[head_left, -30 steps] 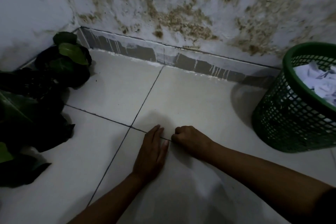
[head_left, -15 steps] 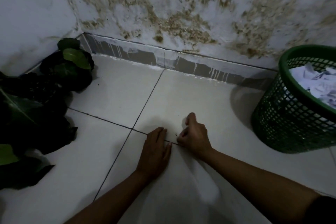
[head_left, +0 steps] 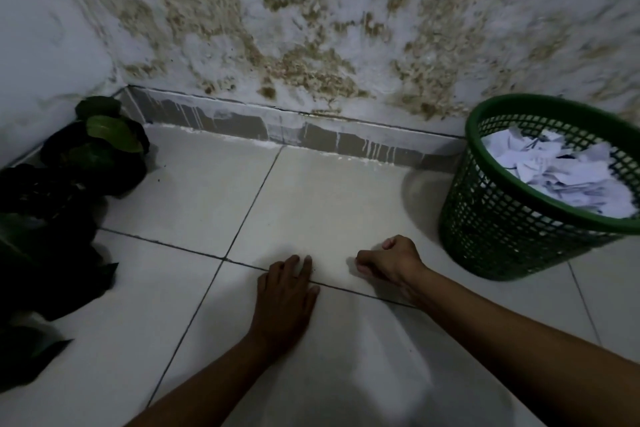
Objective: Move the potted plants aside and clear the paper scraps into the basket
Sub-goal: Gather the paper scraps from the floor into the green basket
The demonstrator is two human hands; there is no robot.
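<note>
The left hand [head_left: 285,302] lies flat and spread on the floor [head_left: 194,191]. The right hand [head_left: 391,262] is curled closed; what it pinches I cannot tell. Paper scraps [head_left: 561,170] fill the basket [head_left: 491,229] at 2 o'clock. The potted plants [head_left: 69,184] stand at 9 o'clock.

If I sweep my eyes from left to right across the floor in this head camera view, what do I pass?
Potted plants → left hand flat on the tile → right hand, curled → green basket holding paper scraps.
</note>
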